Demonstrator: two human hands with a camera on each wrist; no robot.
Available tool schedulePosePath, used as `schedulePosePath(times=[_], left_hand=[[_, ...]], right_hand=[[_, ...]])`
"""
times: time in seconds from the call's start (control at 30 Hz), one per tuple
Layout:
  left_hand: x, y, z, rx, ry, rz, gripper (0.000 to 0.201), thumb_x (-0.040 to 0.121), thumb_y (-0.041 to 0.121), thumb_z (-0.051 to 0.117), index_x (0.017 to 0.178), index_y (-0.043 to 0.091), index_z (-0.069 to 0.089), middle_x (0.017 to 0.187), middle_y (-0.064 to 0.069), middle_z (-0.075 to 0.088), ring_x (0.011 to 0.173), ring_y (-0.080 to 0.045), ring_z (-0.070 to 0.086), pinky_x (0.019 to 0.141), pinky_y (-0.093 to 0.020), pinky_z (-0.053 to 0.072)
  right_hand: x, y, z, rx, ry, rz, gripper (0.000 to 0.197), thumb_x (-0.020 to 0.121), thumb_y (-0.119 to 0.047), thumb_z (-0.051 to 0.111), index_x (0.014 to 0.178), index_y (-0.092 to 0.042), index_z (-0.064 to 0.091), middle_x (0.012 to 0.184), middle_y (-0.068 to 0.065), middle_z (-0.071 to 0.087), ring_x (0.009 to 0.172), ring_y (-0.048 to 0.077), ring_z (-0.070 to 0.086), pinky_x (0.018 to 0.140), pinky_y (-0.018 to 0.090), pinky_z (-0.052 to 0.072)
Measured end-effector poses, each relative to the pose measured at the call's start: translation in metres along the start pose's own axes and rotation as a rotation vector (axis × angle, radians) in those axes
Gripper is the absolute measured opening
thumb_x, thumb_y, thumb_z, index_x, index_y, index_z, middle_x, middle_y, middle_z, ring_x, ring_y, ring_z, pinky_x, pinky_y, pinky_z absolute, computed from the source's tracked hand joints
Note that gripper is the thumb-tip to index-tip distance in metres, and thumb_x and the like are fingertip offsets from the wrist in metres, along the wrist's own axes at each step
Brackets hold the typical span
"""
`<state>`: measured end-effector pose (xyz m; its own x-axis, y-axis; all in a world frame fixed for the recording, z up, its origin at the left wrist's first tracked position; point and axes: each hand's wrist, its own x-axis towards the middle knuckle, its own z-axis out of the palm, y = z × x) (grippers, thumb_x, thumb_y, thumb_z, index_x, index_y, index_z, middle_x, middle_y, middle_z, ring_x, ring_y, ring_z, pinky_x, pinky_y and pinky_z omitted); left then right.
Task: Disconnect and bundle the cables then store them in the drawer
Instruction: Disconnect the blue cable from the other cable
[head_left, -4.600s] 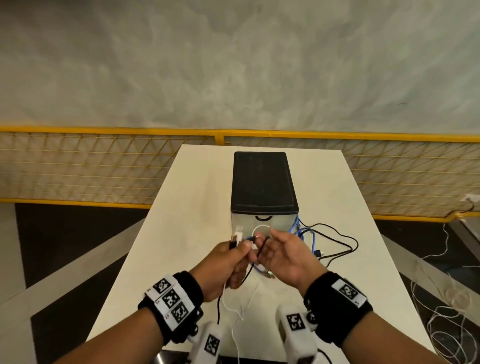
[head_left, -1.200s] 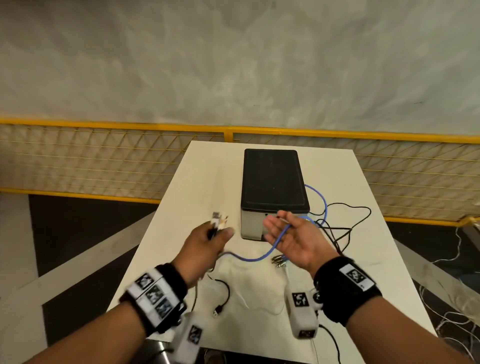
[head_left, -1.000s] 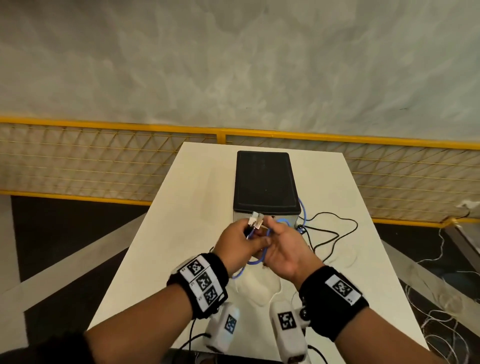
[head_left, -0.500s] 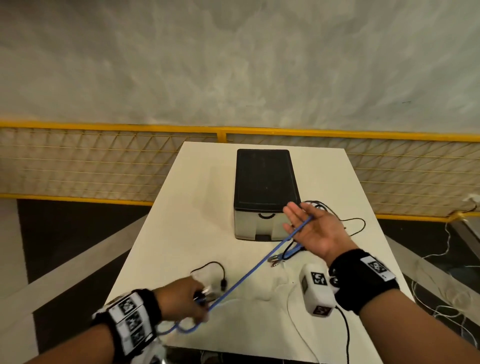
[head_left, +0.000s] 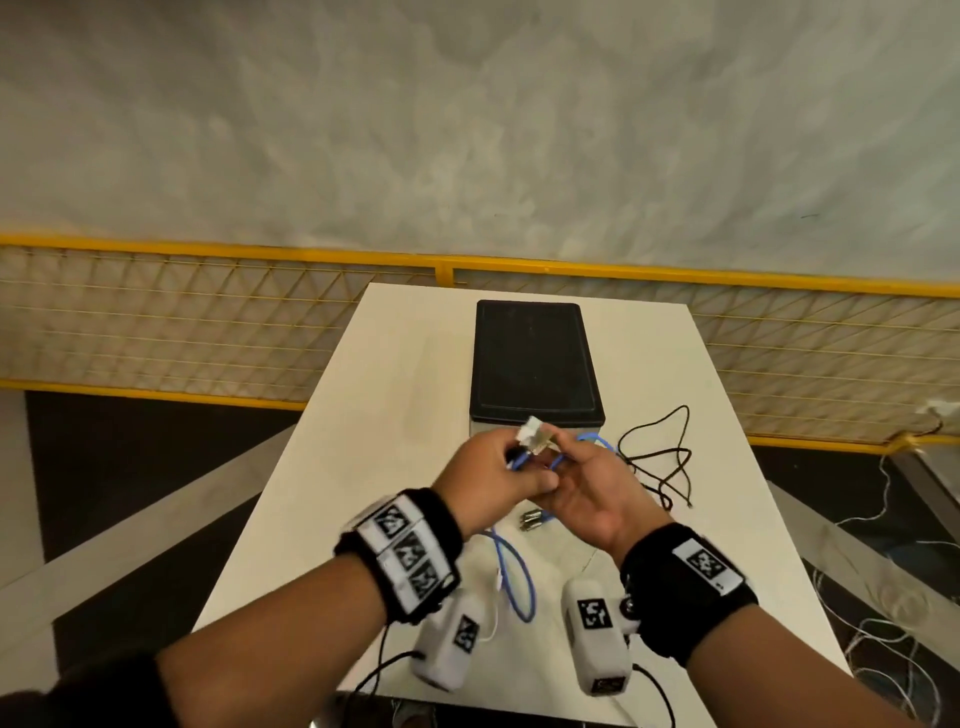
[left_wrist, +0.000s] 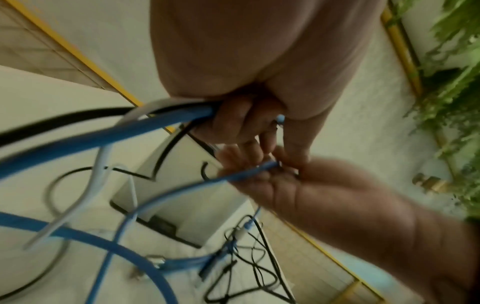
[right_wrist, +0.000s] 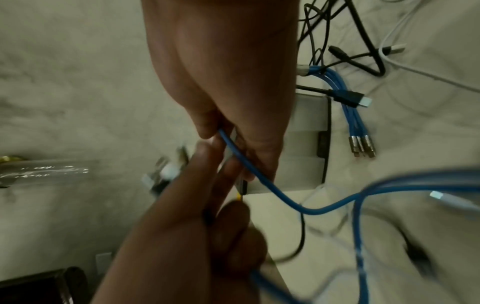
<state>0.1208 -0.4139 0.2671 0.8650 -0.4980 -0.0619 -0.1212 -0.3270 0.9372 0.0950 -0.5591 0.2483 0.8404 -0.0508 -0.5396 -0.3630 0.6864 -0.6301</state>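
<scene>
— Between the two hands, what's caught there?

— Left hand (head_left: 496, 475) has its fingers curled round a bunch of cords: a round blue cable (head_left: 511, 577), a white one and a black one, with pale plugs (head_left: 535, 435) poking up out of the fist. Its grip is tight on them.

— And the right hand (head_left: 592, 493)?

— Palm up, just touching the left. Its fingertips (right_wrist: 207, 131) pinch a stretch of the same blue cable, a narrow grip. From there the cable sags in a smooth loop down to the white counter (head_left: 363, 415).

— What lies beyond?

— Metal-tipped plugs (head_left: 535, 518) rest on the counter under the hands; the right wrist view shows three silver ends on short blue leads. A thin black cable (head_left: 660, 457) sprawls in loose loops to the right. Right behind the hands stands the drawer box (head_left: 535, 358): flat matte black top, pale grey front, drawer closed.

— Any writing?

— Only square black-and-white code tags on the black wristbands (head_left: 410, 551); nothing readable.
</scene>
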Motion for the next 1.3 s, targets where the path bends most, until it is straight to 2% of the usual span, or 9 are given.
schedulePosePath(times=[0.17, 0.27, 0.43, 0.67, 0.77, 0.93, 1.1, 1.17, 1.3], left_hand=[[0.004, -0.003, 0.020, -0.042, 0.049, -0.028, 0.021, 0.076, 0.008, 0.076, 0.081, 0.027, 0.070, 0.073, 0.012, 0.070, 0.070, -0.004, 0.065, 0.073, -0.024, 0.054], [-0.008, -0.012, 0.007, -0.038, -0.053, -0.059, 0.017, 0.075, 0.004, 0.078, 0.074, 0.018, 0.069, 0.069, 0.009, 0.066, 0.062, -0.001, 0.058, 0.066, -0.018, 0.047], [-0.044, -0.039, -0.025, 0.021, -0.240, -0.205, 0.026, 0.074, 0.000, 0.080, 0.065, 0.018, 0.062, 0.054, 0.014, 0.061, 0.054, 0.004, 0.053, 0.059, -0.012, 0.042], [-0.089, -0.056, -0.069, 0.076, -0.459, -0.340, 0.020, 0.075, 0.001, 0.080, 0.075, 0.011, 0.062, 0.070, 0.005, 0.062, 0.053, 0.003, 0.054, 0.056, -0.011, 0.042], [-0.090, -0.051, -0.079, 0.093, -0.409, -0.347, 0.014, 0.081, 0.006, 0.077, 0.080, 0.010, 0.063, 0.065, 0.008, 0.061, 0.045, 0.006, 0.048, 0.047, -0.008, 0.036], [-0.056, -0.034, -0.059, -0.127, 0.047, -0.276, 0.029, 0.082, 0.031, 0.075, 0.082, 0.005, 0.063, 0.064, -0.003, 0.051, 0.045, -0.006, 0.040, 0.045, -0.020, 0.034], [-0.018, -0.007, -0.004, -0.091, -0.062, -0.112, 0.013, 0.075, 0.016, 0.081, 0.078, 0.021, 0.070, 0.077, 0.007, 0.072, 0.073, -0.005, 0.066, 0.077, -0.026, 0.054], [-0.012, -0.009, 0.006, -0.077, -0.030, -0.138, 0.018, 0.073, 0.011, 0.082, 0.075, 0.020, 0.067, 0.072, 0.008, 0.067, 0.069, -0.006, 0.064, 0.074, -0.028, 0.055], [-0.017, -0.010, 0.013, -0.113, -0.094, -0.148, 0.021, 0.076, 0.002, 0.078, 0.076, 0.020, 0.067, 0.069, 0.008, 0.066, 0.064, -0.004, 0.063, 0.063, -0.020, 0.052]], right_hand=[[-0.009, -0.001, 0.003, -0.022, -0.048, 0.023, 0.033, 0.102, -0.029, 0.043, 0.105, -0.006, 0.067, 0.091, 0.016, 0.072, 0.077, 0.028, 0.071, 0.072, 0.041, 0.058], [-0.006, -0.009, -0.003, 0.027, -0.005, 0.050, 0.036, 0.102, -0.032, 0.042, 0.113, -0.004, 0.062, 0.112, 0.020, 0.071, 0.093, 0.032, 0.069, 0.078, 0.046, 0.058], [0.005, -0.017, -0.008, 0.038, 0.066, 0.068, 0.032, 0.105, -0.029, 0.036, 0.111, -0.006, 0.058, 0.105, 0.017, 0.075, 0.101, 0.030, 0.069, 0.096, 0.050, 0.046], [0.015, -0.002, -0.011, 0.075, 0.151, 0.129, 0.021, 0.105, -0.014, 0.037, 0.108, -0.004, 0.055, 0.105, 0.021, 0.070, 0.089, 0.033, 0.070, 0.086, 0.051, 0.053], [0.014, 0.001, -0.012, -0.003, 0.110, 0.152, 0.014, 0.101, -0.014, 0.049, 0.099, -0.006, 0.061, 0.094, 0.016, 0.075, 0.089, 0.028, 0.072, 0.081, 0.050, 0.055], [0.007, 0.003, -0.005, -0.033, 0.043, 0.153, 0.012, 0.098, -0.015, 0.054, 0.089, -0.012, 0.060, 0.106, 0.016, 0.072, 0.105, 0.030, 0.067, 0.095, 0.056, 0.046], [0.000, 0.011, 0.008, 0.004, -0.032, 0.150, 0.027, 0.100, -0.021, 0.050, 0.108, -0.001, 0.066, 0.099, 0.018, 0.072, 0.087, 0.030, 0.071, 0.081, 0.045, 0.059], [-0.002, 0.010, 0.009, 0.023, -0.018, 0.143, 0.031, 0.100, -0.026, 0.050, 0.119, -0.004, 0.062, 0.095, 0.015, 0.070, 0.082, 0.027, 0.070, 0.075, 0.041, 0.059], [-0.005, 0.008, 0.002, 0.030, -0.029, 0.160, 0.031, 0.101, -0.037, 0.045, 0.100, -0.013, 0.064, 0.103, 0.012, 0.071, 0.082, 0.028, 0.068, 0.073, 0.039, 0.054]])
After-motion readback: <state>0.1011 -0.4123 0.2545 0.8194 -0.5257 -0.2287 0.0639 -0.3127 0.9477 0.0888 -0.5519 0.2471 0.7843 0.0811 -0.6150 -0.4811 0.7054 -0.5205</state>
